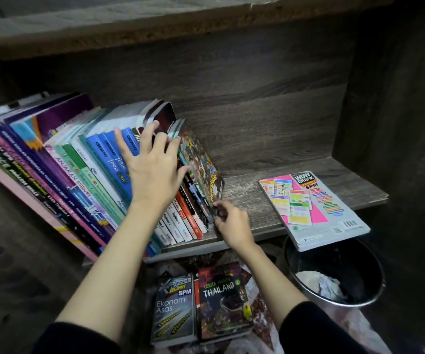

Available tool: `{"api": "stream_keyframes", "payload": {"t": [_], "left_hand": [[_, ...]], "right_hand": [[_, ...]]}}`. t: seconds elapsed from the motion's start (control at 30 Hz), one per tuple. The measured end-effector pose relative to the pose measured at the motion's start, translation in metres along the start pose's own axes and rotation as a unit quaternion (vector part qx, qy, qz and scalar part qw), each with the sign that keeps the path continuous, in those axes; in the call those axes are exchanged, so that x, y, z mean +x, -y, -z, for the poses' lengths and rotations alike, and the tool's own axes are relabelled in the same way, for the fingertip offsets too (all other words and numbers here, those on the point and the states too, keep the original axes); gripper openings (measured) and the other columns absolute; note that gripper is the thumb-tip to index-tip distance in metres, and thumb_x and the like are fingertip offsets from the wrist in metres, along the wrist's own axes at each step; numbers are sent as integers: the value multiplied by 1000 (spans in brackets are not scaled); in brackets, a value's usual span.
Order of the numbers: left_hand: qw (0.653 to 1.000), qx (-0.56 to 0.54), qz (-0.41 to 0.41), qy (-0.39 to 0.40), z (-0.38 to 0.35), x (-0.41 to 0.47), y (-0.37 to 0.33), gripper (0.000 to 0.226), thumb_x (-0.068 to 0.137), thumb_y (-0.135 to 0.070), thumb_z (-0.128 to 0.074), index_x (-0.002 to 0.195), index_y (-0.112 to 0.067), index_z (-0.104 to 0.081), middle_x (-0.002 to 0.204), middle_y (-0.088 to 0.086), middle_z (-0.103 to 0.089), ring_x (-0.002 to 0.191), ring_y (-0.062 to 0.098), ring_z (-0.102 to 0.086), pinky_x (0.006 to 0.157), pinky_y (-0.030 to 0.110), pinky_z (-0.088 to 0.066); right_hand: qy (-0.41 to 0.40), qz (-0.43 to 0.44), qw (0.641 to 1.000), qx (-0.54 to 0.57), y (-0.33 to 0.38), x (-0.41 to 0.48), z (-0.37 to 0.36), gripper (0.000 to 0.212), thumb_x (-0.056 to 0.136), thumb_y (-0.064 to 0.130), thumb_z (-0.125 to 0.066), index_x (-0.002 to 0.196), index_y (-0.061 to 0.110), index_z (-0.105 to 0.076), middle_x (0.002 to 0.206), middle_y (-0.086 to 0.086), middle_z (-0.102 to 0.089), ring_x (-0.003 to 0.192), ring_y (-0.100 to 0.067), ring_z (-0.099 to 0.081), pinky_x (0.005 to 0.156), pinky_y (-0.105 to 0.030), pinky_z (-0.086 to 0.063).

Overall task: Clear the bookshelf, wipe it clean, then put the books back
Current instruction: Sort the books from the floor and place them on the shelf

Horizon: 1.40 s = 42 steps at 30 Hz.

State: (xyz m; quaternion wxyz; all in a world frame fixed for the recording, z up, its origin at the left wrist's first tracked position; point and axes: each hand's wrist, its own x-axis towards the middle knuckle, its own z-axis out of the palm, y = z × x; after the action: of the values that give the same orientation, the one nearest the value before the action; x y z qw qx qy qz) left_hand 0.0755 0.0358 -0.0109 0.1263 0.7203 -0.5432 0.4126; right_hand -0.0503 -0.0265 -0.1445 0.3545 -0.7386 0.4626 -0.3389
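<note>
Dark wood-grain shelf board was where we found the work: a row of bright paperback schoolbooks stood on its left half, leaning left. Our left hand lay over the tops at the row's right end, fingers spread and fairly straight, steadying it. Our right hand pinched the lower front corner of the outermost book, a glossy comic-cover paperback, with curled fingers, though blur softened the detail. Well apart, on the board's right end, a pink-and-white study guide lay flat, its corner overhanging a black round waste bin that held crumpled white paper. On the floor below, a grey economics paperback and a dark ghost-story paperback lay side by side. We judged clearing to be the step in hand, with most books not yet off and no cloth in sight; putting back would look much alike. The next move called for drawing the pinched book out while the left hand kept its neighbours from toppling.
</note>
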Motion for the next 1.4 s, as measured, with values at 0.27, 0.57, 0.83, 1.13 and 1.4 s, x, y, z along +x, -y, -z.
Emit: {"api": "stream_keyframes", "payload": {"t": [0.27,0.57,0.83,1.13,1.4], "left_hand": [[993,-103,42,-49,13,-16,-39,50,87,-31,-57,134,-14,-49,134,5,-51,138,27,-32,108,60,4],[911,-293,171,233,30,-46,-146,32,95,-22,-41,118,-9,-59,120,11,-53,114,30,-53,89,39,-45],[751,-409,244,458,8,-72,-195,43,97,-38,-44,113,-2,-61,118,18,-61,111,34,-57,84,32,-45],[548,-616,376,423,-9,-76,-206,14,92,-29,-56,85,-18,-60,90,1,-65,83,17,-63,67,31,-53],[404,-679,433,433,-5,-74,-180,14,96,-12,-55,83,-9,-50,86,8,-61,73,25,-63,72,31,-56]], "right_hand": [[28,15,998,-54,11,-5,41,40,87,5,-58,126,16,-57,110,-12,-67,100,-26,-63,91,-38,-51],[-146,-31,957,-248,-18,-30,156,31,90,18,-55,119,8,-59,119,-14,-60,110,-32,-55,85,-37,-42],[-92,-232,927,-279,-68,-34,183,62,88,49,-58,131,7,-41,131,-16,-52,121,-34,-49,93,-40,-41],[-80,-304,943,-107,-87,-28,191,67,76,44,-76,123,7,-48,124,-12,-54,111,-30,-56,85,-37,-47],[-56,-373,897,231,-89,-29,174,31,88,23,-66,110,4,-57,93,-13,-66,80,-25,-64,61,-41,-55]]}}
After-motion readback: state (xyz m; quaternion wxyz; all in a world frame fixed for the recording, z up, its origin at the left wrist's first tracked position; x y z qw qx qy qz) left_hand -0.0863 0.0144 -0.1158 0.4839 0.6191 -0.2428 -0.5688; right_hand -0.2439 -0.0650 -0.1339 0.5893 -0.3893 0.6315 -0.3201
